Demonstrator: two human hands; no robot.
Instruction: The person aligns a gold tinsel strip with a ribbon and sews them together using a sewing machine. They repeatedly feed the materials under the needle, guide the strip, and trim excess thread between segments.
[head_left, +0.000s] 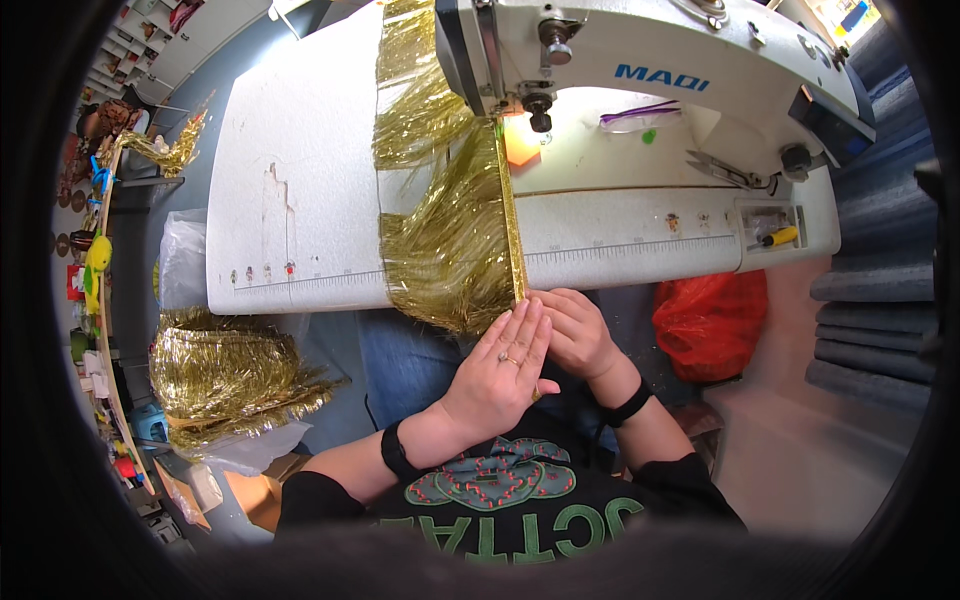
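Observation:
Gold tinsel fringe (457, 247) hangs to the left of a narrow gold band (513, 225), which runs from under the needle area of a MAQI sewing machine (660, 75) to the table's near edge. At the band's near end my left hand (499, 367), wearing a ring, lies with its fingers extended over the strip, the thumb apart. My right hand (574, 330) is bent around the same end, its fingertips partly hidden behind the left fingers. Both hands touch each other there. An orange piece (523, 142) lies beside the needle area.
Thread snips (724, 172) and a yellow-handled screwdriver (780, 237) lie at the table's right. A purple-edged clear pouch (637, 118) is behind. Bundled gold fringe (225, 375) sits lower left; a red plastic bag (709, 326) is beyond the near edge at right.

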